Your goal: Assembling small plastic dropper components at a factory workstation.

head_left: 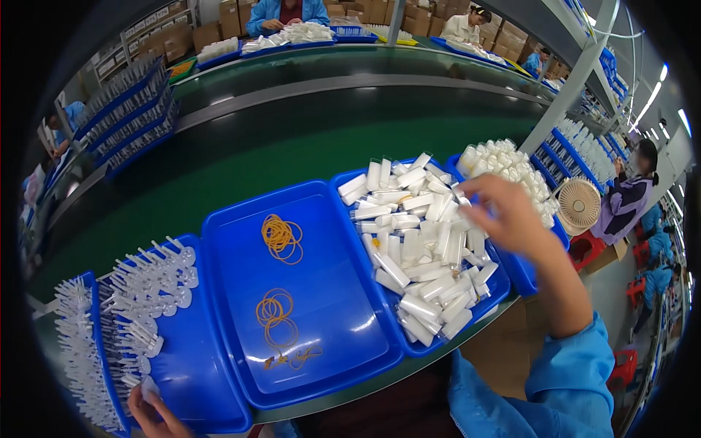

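My left hand (155, 416), low at the left, pinches a small translucent plastic part (150, 387) at the near end of a blue tray (193, 379). Rows of similar clear parts with thin stems (150, 281) stand in that tray. Over at the right, my right hand (504, 212) is above a blue tray (504, 288) heaped with white rectangular plastic pieces (431, 233). Its thumb and fingers close around a small whitish piece (461, 196), slightly blurred. Between the hands lies a blue tray (314, 387) with orange rubber bands (279, 235) in loose bunches.
Another tray of stemmed parts (80, 350) stands at the far left. Beyond the right tray are rounded whitish parts (504, 168) and a beige fan (579, 204). A grey post (566, 102) rises there. The green conveyor belt (292, 135) runs behind; several people work around.
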Action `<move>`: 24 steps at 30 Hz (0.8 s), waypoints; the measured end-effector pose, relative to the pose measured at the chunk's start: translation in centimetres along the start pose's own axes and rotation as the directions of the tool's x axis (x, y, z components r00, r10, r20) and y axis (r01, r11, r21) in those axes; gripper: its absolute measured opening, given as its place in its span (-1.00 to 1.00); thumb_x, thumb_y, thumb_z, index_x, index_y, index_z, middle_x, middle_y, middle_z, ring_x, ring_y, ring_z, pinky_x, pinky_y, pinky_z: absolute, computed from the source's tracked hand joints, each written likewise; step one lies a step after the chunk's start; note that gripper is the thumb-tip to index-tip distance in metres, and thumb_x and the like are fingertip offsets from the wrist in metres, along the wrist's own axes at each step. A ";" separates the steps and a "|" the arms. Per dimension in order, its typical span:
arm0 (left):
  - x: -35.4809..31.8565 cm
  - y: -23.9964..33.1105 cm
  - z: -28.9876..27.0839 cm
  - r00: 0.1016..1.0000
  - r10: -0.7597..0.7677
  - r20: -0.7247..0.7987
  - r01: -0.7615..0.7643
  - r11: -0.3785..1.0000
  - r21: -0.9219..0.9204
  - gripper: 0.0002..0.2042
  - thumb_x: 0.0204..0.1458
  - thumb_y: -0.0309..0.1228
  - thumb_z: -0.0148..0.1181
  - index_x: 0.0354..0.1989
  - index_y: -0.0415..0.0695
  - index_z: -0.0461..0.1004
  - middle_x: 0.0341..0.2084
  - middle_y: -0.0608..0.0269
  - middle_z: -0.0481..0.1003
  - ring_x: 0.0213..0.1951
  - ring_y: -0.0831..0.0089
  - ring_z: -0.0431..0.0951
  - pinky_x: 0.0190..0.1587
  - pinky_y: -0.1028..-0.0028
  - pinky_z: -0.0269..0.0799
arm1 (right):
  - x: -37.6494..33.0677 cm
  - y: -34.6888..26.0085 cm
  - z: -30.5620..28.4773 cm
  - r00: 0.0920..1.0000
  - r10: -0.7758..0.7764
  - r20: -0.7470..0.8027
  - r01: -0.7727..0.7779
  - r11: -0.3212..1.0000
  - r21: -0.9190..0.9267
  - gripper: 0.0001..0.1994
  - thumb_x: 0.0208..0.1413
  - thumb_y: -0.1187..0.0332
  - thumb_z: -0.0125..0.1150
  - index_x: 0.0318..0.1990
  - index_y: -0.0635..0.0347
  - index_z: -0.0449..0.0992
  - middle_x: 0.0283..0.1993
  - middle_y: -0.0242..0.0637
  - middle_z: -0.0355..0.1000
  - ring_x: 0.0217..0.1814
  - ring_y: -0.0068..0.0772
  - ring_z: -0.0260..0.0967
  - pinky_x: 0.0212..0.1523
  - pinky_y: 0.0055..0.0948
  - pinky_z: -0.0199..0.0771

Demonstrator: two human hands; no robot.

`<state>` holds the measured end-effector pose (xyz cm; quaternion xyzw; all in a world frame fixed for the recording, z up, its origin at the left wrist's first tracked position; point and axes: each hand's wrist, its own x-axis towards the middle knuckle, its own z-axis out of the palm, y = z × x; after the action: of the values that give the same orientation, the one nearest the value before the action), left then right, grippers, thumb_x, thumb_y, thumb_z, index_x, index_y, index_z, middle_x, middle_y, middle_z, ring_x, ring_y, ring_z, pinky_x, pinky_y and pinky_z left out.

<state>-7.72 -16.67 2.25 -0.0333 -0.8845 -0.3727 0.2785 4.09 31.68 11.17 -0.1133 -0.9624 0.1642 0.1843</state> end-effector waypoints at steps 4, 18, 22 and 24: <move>-2.8 3.3 1.5 0.987 -0.112 0.115 0.157 0.813 -0.561 -0.83 0.06 -0.56 0.04 -0.18 -0.31 0.30 -0.36 0.06 0.45 -0.33 0.43 0.45 -0.22 0.51 0.39 | 3.1 -5.0 3.9 0.847 -0.152 0.509 0.220 0.973 -0.076 -0.77 -0.11 0.30 0.20 -0.29 0.21 0.49 -0.32 -0.15 0.46 -0.24 -0.12 0.43 -0.21 -0.27 0.42; -8.3 11.1 5.7 0.647 0.366 0.668 0.605 0.285 -0.743 -0.79 -0.04 -0.68 0.11 -0.21 -0.26 0.34 -0.24 0.15 0.35 -0.26 0.45 0.42 -0.16 0.52 0.33 | 1.2 -5.9 6.6 0.893 0.127 0.431 -0.217 0.962 0.165 -0.58 0.01 0.41 0.08 0.05 0.16 0.18 -0.51 -0.27 0.38 -0.46 -0.38 0.39 -0.46 -0.40 0.36; -9.1 12.0 7.2 0.645 0.452 0.616 0.543 0.296 -0.786 -0.87 -0.04 -0.65 0.12 -0.29 -0.28 0.40 -0.26 0.08 0.39 -0.26 0.42 0.45 -0.18 0.49 0.38 | -2.0 -7.9 5.9 0.854 0.151 0.498 -0.510 0.430 0.745 -0.45 0.03 0.54 -0.03 0.22 0.10 0.03 -0.33 -0.35 0.30 -0.51 -0.65 0.30 -0.58 -0.62 0.32; -9.5 12.2 7.9 0.624 0.475 0.621 0.580 0.251 -0.775 -0.92 -0.04 -0.64 0.12 -0.34 -0.29 0.42 -0.27 0.03 0.40 -0.26 0.41 0.47 -0.17 0.46 0.42 | -3.2 -8.9 5.6 0.836 0.122 0.534 -0.548 0.202 0.812 -0.37 0.02 0.57 -0.03 0.28 0.05 -0.05 -0.20 -0.33 0.27 -0.47 -0.66 0.32 -0.56 -0.65 0.37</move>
<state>-0.11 -1.11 0.70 -0.3178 -0.4801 -0.7838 -0.2326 3.42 21.05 8.42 -0.1606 -0.6367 0.7542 -0.0040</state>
